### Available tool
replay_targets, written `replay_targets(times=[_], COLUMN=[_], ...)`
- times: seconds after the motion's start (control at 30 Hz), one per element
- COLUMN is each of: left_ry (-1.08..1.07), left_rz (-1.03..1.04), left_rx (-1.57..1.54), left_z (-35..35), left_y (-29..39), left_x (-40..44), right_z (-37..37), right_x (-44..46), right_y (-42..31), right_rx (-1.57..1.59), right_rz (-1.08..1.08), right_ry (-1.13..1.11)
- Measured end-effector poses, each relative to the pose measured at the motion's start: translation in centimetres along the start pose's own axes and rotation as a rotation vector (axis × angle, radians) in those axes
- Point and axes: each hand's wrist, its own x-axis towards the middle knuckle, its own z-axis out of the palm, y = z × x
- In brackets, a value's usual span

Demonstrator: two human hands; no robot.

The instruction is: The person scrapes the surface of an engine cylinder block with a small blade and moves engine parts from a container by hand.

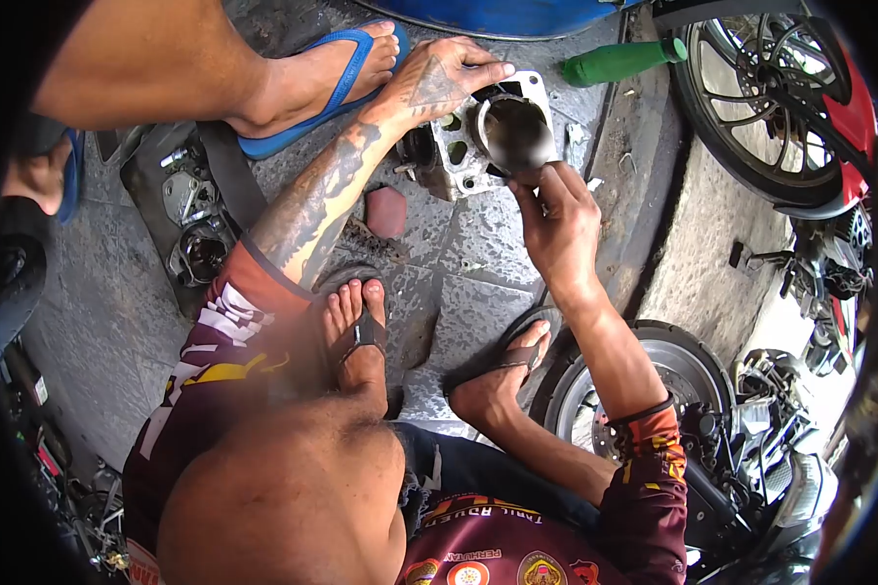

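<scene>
A grey metal engine cylinder block with a wide round bore rests on the paving ahead of my feet. My left hand, on a tattooed forearm, grips its far edge, with the thumb laid along the top flange. At the near right rim of the bore is my right hand, its fingers pinched together. What sits between those fingertips is hidden, and a blurred spot covers part of the bore. A reddish flat stone-like piece lies near my left forearm.
A green bottle lies beyond the block, near a blue drum. Another person's foot in a blue flip-flop is close on the left. Engine parts lie on a dark mat. Motorcycle wheels stand at right.
</scene>
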Motion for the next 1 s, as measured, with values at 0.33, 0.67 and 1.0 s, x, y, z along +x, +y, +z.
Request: replay_targets(times=[0.33, 0.67, 1.0], left_ry=[0.061, 0.038, 0.043], left_rz=[0.061, 0.037, -0.062], left_rx=[-0.015, -0.165, -0.012], left_z=[0.2, 0.3, 0.4], left_y=[0.9, -1.1, 0.2], left_x=[-0.4, 0.3, -0.1], right_z=[0.3, 0.3, 0.4], right_x=[0.0, -0.6, -0.7], right_y=[-0.1, -1.0, -1.6], right_rx=[-0.046, -0.006, -0.020], right_rz=[-0.028, -0.035, -0.065], right_ry=[-0.013, -0.064, -0.085])
